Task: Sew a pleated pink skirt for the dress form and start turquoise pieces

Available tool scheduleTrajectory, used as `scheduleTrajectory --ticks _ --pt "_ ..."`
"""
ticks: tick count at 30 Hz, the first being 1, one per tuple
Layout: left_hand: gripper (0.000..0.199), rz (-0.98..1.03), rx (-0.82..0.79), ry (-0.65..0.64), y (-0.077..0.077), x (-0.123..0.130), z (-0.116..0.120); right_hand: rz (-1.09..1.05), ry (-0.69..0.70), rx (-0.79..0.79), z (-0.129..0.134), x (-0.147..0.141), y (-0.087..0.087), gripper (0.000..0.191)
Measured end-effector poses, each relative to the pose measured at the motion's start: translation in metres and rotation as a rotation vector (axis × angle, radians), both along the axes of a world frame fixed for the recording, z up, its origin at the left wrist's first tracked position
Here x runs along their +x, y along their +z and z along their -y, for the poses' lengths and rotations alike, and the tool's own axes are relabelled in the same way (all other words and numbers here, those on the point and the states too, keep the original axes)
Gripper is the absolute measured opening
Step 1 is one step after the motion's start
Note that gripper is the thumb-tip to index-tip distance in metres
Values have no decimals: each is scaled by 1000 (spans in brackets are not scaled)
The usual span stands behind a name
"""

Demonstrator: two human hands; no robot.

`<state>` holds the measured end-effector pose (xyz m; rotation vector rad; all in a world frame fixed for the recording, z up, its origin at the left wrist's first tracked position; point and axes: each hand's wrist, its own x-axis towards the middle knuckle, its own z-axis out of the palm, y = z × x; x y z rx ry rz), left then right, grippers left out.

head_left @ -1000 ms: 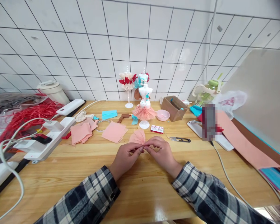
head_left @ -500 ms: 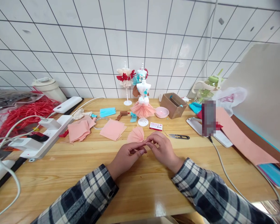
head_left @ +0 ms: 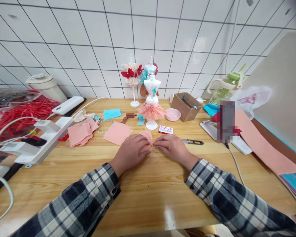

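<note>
The left hand (head_left: 134,149) is bent palm-down with its fingers closed on one pleated pink fan (head_left: 146,134); the right hand (head_left: 174,147) has its thumb and fingers drawn together at the fan's gathered end, though whether they grip it I cannot tell. The fan lies between the two hands and just beyond their fingertips, its long axis running away from the person: the gathered point faces the fingers, the spread edge the far side of the table (head_left: 148,197). The left hand is nearer, overlapping the fan's left part, while the right meets only its point. Outward from the left hand lie two piles of pink squares, the near pile (head_left: 117,133) just beyond it and the far pile (head_left: 80,135) further left; their sheets cannot be counted. Past the right hand are one pair of snips (head_left: 194,142), partly hidden by it, and one red-and-white box (head_left: 166,129) ahead of it. Straight beyond both hands stand three dress forms: one pink-skirted form (head_left: 152,87) in front, one cream-and-red form (head_left: 131,79) and one blue-trimmed form (head_left: 151,66) behind. Further ahead of the right hand sit one pink bowl (head_left: 173,115) and one cardboard box (head_left: 187,110).
</note>
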<state>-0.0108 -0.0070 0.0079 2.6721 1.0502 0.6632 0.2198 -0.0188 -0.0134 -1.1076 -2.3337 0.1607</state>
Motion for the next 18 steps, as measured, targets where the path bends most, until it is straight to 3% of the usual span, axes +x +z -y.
scheduleTrajectory --ticks 5,11,18 --pt "37 0 -60 87 0 3 -9 31 52 55 -13 3 -3 21" --pt "41 70 -148 62 -6 0 -8 83 80 37 -14 1 -3 22" --pt "31 49 -173 67 -3 1 -5 107 90 13 -10 -1 2 22"
